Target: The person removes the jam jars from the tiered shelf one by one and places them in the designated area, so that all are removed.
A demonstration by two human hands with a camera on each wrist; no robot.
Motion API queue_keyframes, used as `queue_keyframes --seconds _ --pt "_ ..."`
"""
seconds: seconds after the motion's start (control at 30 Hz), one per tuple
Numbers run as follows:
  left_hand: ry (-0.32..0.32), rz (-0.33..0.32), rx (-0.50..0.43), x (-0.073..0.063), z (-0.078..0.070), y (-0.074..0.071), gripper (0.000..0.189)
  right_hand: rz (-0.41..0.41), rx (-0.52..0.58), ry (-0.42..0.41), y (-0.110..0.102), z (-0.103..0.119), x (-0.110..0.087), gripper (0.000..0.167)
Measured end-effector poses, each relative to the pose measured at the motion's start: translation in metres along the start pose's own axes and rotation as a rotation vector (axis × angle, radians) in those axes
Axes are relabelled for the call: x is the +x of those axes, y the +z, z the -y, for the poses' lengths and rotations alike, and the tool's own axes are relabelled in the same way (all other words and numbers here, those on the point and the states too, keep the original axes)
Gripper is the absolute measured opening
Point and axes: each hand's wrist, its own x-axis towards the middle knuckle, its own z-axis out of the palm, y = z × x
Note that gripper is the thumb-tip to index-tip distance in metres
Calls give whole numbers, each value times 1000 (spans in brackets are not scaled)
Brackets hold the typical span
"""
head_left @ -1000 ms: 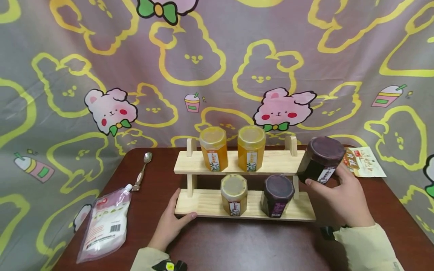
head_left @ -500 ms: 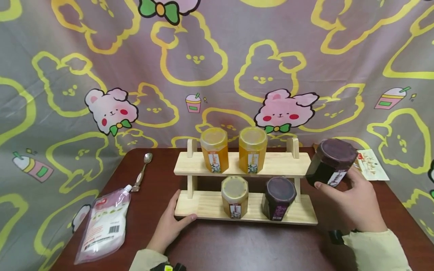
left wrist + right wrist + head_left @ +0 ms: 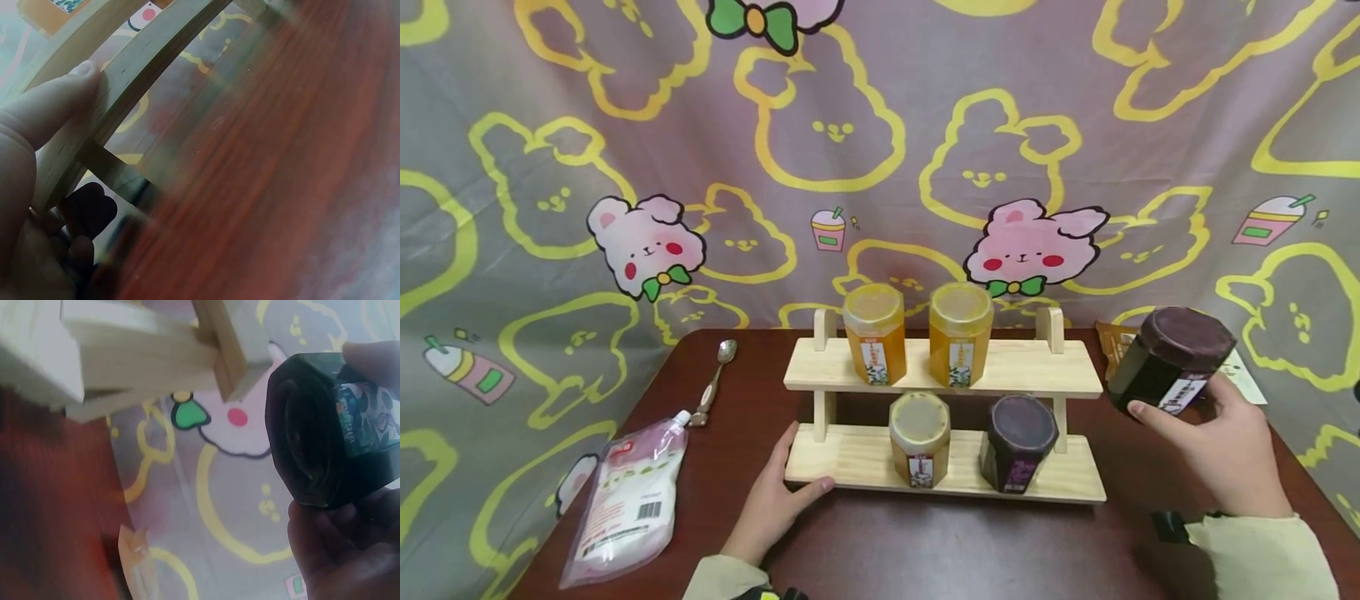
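My right hand (image 3: pixel 1232 450) holds a dark, many-sided lidded jar (image 3: pixel 1157 367) in the air, right of a two-tier wooden shelf (image 3: pixel 820 454). The right wrist view shows the base of this jar (image 3: pixel 303 434), gripped between thumb and fingers, apart from the shelf. On the upper tier stand two yellow-orange jars (image 3: pixel 876 333). The lower tier bears a pale amber jar (image 3: pixel 919 442) and a dark purple jar (image 3: pixel 1018 446). My left hand (image 3: pixel 778 496) grips the lower tier's left end; in the left wrist view its thumb (image 3: pixel 56 103) lies on a board and its fingers are partly shadowed.
At the left of the dark red table (image 3: pixel 962 542) lie a spoon (image 3: pixel 711 387) and a spouted plastic pouch (image 3: pixel 632 500). Behind the held jar are a brown packet (image 3: pixel 1116 346) and a partly hidden pale packet (image 3: pixel 1247 379). A patterned curtain (image 3: pixel 880 167) hangs behind.
My right hand has carried the dark jar to the right, away from the upper tier's right end, uncovering the brown packet. My left hand has stayed on the shelf.
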Motion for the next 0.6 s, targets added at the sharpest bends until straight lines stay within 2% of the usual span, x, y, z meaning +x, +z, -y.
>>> queue_keyframes --seconds 0.47,0.6 --pt "-38 20 -30 1 -1 -1 109 75 -140 48 0 -28 10 82" --pt "-36 17 -28 1 -1 -1 109 83 -134 54 0 -36 12 83"
